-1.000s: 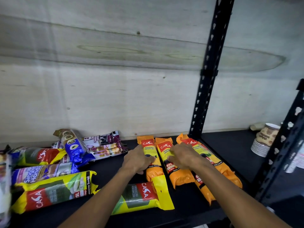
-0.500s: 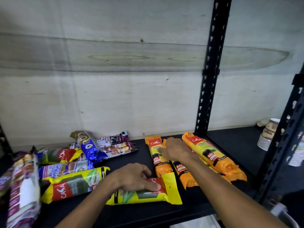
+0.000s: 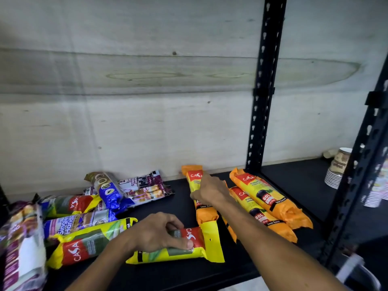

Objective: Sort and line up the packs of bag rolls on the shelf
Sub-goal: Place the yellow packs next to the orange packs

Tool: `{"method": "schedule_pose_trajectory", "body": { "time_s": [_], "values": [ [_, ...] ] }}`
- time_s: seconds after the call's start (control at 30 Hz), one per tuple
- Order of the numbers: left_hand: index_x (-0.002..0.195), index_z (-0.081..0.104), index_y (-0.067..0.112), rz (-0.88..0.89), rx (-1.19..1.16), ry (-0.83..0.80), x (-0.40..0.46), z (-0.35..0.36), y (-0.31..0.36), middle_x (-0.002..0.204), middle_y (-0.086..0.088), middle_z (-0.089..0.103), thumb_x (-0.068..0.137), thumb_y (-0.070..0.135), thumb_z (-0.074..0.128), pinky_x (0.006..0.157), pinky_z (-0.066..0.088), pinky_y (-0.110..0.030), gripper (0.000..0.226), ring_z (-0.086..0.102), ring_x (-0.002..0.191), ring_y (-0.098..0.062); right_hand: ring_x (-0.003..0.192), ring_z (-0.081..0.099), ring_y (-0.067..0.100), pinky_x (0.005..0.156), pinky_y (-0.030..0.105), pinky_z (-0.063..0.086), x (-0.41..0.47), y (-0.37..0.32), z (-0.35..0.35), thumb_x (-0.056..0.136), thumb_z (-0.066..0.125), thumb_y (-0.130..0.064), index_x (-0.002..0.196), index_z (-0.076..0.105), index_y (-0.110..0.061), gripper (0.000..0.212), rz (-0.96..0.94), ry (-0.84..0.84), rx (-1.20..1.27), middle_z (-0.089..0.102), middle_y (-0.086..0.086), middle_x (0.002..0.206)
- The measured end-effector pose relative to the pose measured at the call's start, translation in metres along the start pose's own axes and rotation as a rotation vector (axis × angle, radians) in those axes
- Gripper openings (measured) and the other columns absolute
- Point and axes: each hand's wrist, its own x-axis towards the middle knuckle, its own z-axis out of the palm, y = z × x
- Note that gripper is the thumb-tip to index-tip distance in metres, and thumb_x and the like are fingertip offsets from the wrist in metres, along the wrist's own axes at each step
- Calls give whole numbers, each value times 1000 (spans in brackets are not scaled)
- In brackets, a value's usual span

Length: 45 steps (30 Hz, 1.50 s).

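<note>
Three orange packs lie lengthwise on the black shelf [image 3: 178, 198], their ends pointing toward the wooden back wall [image 3: 126, 122]. The left orange pack [image 3: 206, 214] sits nearest the middle of the shelf; the right hand [image 3: 212, 191] rests on its upper part, fingers curled down around it and thumb against its left side. The middle orange pack [image 3: 255, 208] lies just beside the right forearm, and the right orange pack [image 3: 270, 196] lies partly over it, close to the black upright post [image 3: 262, 101].

In front of the left orange pack, a yellow pack [image 3: 201, 246] lies crosswise near the shelf's front edge, its flat end touching the orange pack's near end. The left hand [image 3: 159, 234] presses on top of it, fingers bent and closed on the wrapper with the thumb tip on the red label.

To the left lies a loose heap: a second yellow pack [image 3: 84, 242], a third yellow pack [image 3: 69, 204] behind it, a pack with purple lettering [image 3: 79, 222] between them, a blue pack [image 3: 110, 192] tilted on top, and a dark purple pack [image 3: 147, 185] near the wall. At the far left edge is a blurred purple and white pack [image 3: 21, 248]. On the neighbouring shelf to the right stands a stack of paper cups [image 3: 336, 171].
</note>
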Motion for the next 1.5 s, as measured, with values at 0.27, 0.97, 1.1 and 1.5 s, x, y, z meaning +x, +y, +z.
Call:
{"method": "schedule_pose_trajectory", "body": {
  "time_s": [0.27,0.97,1.1,1.5],
  "values": [
    [113,68,26,-59,-47,50,9,-2,3,107,9,67,67,66,75,86,48,-21,61,62,100,-5,78,58,24,59,29,41,-8,42,-48,81,73,-42,97,63,-11,37,62,77,-54,61,2,86],
    [135,55,15,-145,87,67,-27,-19,5,135,0,59,87,42,69,99,44,-23,57,56,122,-15,47,62,18,55,26,56,-64,5,18,98,50,-47,112,62,-2,49,88,-203,28,68,10,75],
    [125,62,15,-182,75,107,-28,-16,8,125,-1,66,84,45,72,101,49,-30,52,61,115,-15,67,71,22,48,24,45,-58,5,24,96,56,-43,90,57,-11,32,69,-161,102,66,10,87],
    [109,65,4,-360,-573,161,-5,4,6,102,-14,76,85,25,75,79,63,-34,33,75,76,-20,115,63,24,94,36,53,-47,5,28,94,63,-41,130,64,-10,48,-9,-89,187,66,8,129]
  ]
}}
